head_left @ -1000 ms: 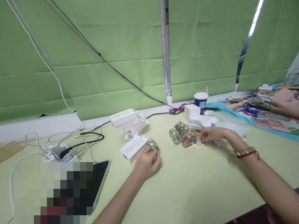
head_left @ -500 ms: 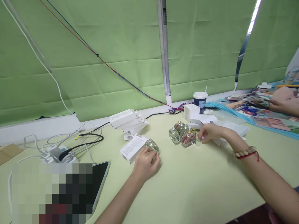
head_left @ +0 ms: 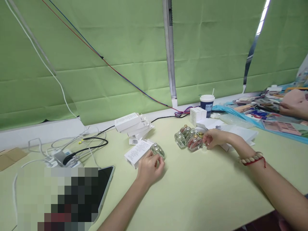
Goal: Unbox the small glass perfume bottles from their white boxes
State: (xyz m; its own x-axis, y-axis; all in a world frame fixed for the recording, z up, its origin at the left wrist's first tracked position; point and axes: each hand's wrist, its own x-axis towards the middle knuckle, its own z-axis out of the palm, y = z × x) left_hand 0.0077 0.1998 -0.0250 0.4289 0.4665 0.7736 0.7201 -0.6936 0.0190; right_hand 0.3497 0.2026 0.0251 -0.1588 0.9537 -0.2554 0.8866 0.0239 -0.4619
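Note:
My left hand point(head_left: 151, 168) rests on the table with curled fingers and the thumb close to the index finger. Just beyond its fingertips a clear glass bottle point(head_left: 158, 150) lies beside a white printed box point(head_left: 137, 153); whatever is between the fingers is hidden. My right hand point(head_left: 214, 138) has its fingers pinched on a small clear glass bottle point(head_left: 204, 146), partly covered by the fingers. Left of it stands a cluster of round glass bottles point(head_left: 180, 139), some with reddish contents point(head_left: 194, 143) and gold-coloured necks.
White boxes point(head_left: 130, 123) are stacked at the back left. A white cube box point(head_left: 198, 116) and a lidded paper cup point(head_left: 207, 104) stand behind the bottles. Cables and a power strip point(head_left: 64, 157) lie left, near a tablet point(head_left: 106, 179). Another person's hand point(head_left: 292, 110) is at far right.
My right hand's fingers have closed in around the small bottle, covering more of it. My left hand has barely moved, its thumb and index finger shifting slightly. The view has moved a little.

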